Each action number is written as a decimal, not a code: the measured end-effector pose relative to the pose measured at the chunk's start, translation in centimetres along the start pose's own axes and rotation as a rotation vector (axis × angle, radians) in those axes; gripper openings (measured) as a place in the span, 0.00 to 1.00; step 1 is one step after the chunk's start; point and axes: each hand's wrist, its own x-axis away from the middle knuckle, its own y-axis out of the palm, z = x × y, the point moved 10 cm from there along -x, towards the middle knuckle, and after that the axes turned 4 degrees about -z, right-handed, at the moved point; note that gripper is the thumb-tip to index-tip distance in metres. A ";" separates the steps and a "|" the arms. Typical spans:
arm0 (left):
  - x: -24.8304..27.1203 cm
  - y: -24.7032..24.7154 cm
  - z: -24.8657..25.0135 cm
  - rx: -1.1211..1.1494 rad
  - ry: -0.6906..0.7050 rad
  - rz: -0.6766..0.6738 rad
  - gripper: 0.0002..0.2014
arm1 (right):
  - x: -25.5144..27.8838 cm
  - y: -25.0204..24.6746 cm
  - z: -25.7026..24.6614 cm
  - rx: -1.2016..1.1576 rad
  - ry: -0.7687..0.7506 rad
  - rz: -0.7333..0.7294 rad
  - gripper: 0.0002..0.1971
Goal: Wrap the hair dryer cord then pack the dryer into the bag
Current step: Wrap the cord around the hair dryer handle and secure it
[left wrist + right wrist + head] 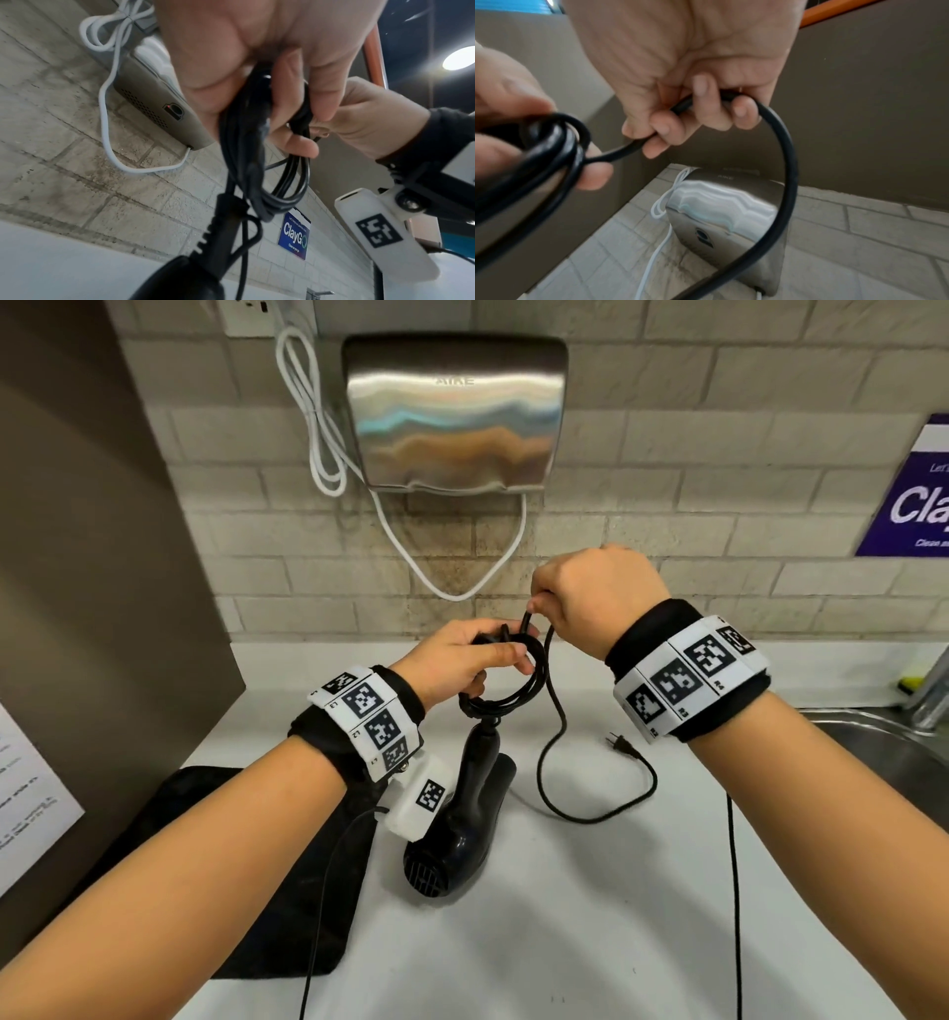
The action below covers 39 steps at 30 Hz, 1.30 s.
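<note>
A black hair dryer (pixel 459 824) lies on the white counter (pixel 590 916), its handle pointing toward the wall. My left hand (pixel 462 654) grips several coiled loops of its black cord (pixel 513 695) just above the handle; the same coil (pixel 259 142) fills the left wrist view. My right hand (pixel 580 603) is raised slightly higher and pinches the loose cord (pixel 777 130) in curled fingers. The free length trails down to the plug (pixel 619 743) on the counter. A black bag (pixel 246 855) lies flat under my left forearm.
A steel hand dryer (pixel 454 410) with a white cable (pixel 318 428) hangs on the tiled wall ahead. A brown panel (pixel 102 557) stands at the left. A metal sink (pixel 883 742) lies at the right edge below a purple sign (pixel 914 495).
</note>
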 end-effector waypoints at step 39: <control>0.5 -3.3 -1.9 0.276 -0.018 0.416 0.02 | 3.7 8.8 -7.4 -0.148 0.068 -0.149 0.03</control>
